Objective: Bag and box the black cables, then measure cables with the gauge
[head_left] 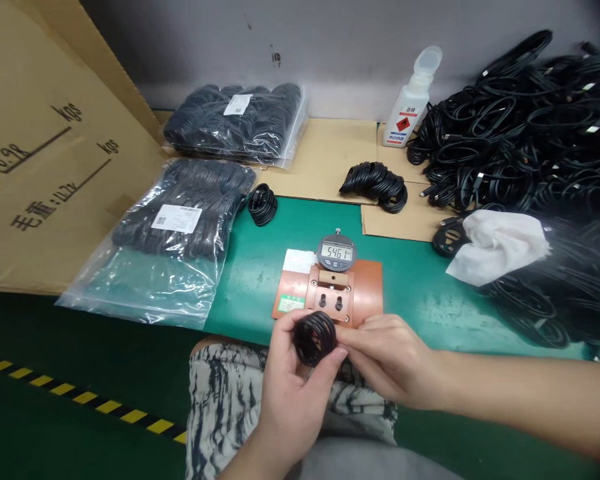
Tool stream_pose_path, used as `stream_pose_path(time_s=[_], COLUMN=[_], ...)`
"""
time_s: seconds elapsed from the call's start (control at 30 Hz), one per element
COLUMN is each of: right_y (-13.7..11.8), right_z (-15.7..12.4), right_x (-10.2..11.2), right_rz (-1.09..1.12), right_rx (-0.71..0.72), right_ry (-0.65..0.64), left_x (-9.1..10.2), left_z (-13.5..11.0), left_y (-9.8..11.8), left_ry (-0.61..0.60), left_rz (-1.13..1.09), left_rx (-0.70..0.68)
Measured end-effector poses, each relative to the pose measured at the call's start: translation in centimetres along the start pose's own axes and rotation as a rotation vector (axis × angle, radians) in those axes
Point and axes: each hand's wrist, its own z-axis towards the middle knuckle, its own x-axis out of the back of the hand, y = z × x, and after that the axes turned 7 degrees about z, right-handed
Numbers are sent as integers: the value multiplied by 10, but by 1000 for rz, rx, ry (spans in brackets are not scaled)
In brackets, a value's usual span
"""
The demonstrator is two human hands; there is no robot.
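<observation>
At the counter's near edge: left hand (290, 393) and right hand (390, 360) were both closed on a coiled black cable (314, 337), held between them above the lap.
Just beyond: a copper-coloured fixture (365, 293) with a digital gauge (336, 253) lay on the green counter (260, 280).
Left side: bagged cables (180, 227) sat beside a cardboard box (40, 167).
Far right: white cloth (500, 243), loose cable pile (530, 133), bottle (413, 100).
Risk: the coil looked unbound, so a slack pinch could let loops spring open or drop to the floor.
</observation>
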Motion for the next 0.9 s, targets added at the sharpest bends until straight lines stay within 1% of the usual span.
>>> stream_pose_path(time_s=[0.23, 0.4, 0.73, 0.9], right_y=[2, 2, 1, 1], right_z=[-4, -5, -4, -5], right_x=[-1, -2, 0, -1], right_rz=[-21, -5, 31, 0], right_rx=[13, -21, -54, -34], right_ry=[18, -29, -67, -48], left_x=[1, 2, 2, 3], left_z=[-1, -2, -1, 0], left_y=[-6, -7, -8, -6], left_ry=[-12, -15, -19, -19], left_rz=[-16, -21, -18, -8], left_rx=[3, 5, 13, 35])
